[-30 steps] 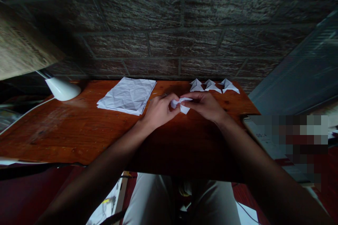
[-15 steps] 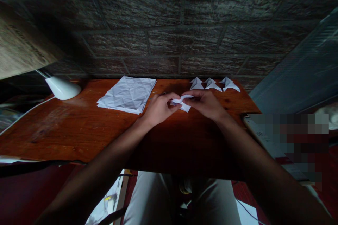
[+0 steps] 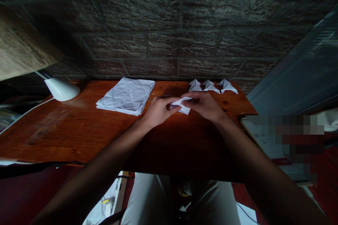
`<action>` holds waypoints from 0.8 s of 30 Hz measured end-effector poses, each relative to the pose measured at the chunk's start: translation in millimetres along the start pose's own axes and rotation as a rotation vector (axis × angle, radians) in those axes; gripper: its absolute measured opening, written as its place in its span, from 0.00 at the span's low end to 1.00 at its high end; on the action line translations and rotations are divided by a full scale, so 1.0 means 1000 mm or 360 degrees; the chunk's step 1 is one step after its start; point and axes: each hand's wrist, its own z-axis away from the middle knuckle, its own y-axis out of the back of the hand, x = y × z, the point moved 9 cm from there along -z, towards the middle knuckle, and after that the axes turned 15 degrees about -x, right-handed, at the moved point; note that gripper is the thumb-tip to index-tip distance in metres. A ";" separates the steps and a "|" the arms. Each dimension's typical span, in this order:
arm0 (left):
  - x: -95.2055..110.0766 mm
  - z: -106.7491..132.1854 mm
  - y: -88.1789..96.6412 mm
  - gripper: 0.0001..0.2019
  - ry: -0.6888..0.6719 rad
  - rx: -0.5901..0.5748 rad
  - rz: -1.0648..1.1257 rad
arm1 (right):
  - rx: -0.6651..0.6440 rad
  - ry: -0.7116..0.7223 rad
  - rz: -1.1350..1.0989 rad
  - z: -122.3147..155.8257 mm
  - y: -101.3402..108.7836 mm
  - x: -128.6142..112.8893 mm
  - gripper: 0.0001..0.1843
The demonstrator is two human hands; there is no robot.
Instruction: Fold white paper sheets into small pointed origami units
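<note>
Both my hands meet over the middle of a wooden table. My left hand and my right hand each pinch a small folded piece of white paper between fingers and thumb, holding it just above the tabletop. A stack of creased white paper sheets lies to the left of my left hand. Three folded white paper figures stand in a row at the table's far edge, behind my right hand.
A white lamp head with a cord rests at the far left of the table. A stone-brick wall rises behind the table. A cardboard box juts in at the upper left. Papers lie at the right on another surface.
My hands have hardly shifted; my fingers keep working the small folded paper, which now lies a little flatter between them.
</note>
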 end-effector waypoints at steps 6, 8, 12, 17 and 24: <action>0.005 0.000 -0.001 0.13 -0.0119 0.0038 -0.0011 | -0.0002 -0.0010 -0.0002 0.000 0.001 -0.001 0.12; 0.005 0.000 -0.001 0.13 -0.0145 0.0049 -0.0014 | 0.0009 -0.0012 0.0012 0.000 0.001 -0.001 0.12; 0.007 0.001 -0.002 0.12 -0.0160 0.0073 -0.0035 | 0.0022 0.0001 0.0046 -0.001 0.000 0.000 0.14; 0.006 0.001 -0.002 0.12 -0.0184 0.0099 -0.0018 | 0.0070 -0.0026 0.0094 0.000 0.000 0.001 0.14; 0.001 0.000 0.001 0.12 -0.0143 0.0135 0.0022 | -0.0080 -0.0021 -0.0136 -0.001 0.001 0.000 0.15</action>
